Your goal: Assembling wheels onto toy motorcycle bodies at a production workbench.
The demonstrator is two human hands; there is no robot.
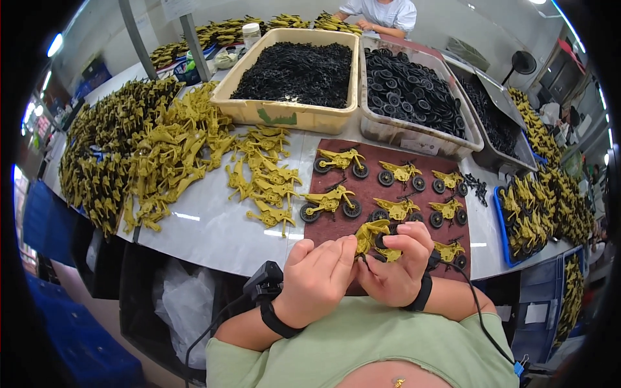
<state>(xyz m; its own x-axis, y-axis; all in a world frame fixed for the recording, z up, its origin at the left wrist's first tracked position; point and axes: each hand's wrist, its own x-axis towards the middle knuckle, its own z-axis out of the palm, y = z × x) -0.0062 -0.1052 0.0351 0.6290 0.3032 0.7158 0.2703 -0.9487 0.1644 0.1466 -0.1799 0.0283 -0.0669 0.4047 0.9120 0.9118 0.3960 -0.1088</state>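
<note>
A yellow toy motorcycle is held up between my hands above the front of the dark red mat. My left hand pinches it from the left, fingers pressed together. Closed on its other side is my right hand, thumb below and fingers curled above. A thin black part shows between the fingertips, too small to make out. Beyond my hands, several yellow toy motorcycles with black wheels lie in rows on the mat. My fingers hide part of the nearest ones.
Loose yellow motorcycle bodies are heaped at left. Behind the mat stand a cream tub of small black parts and a clear tub of black wheels. A grey bin and a blue tray stand at right. A person sits opposite.
</note>
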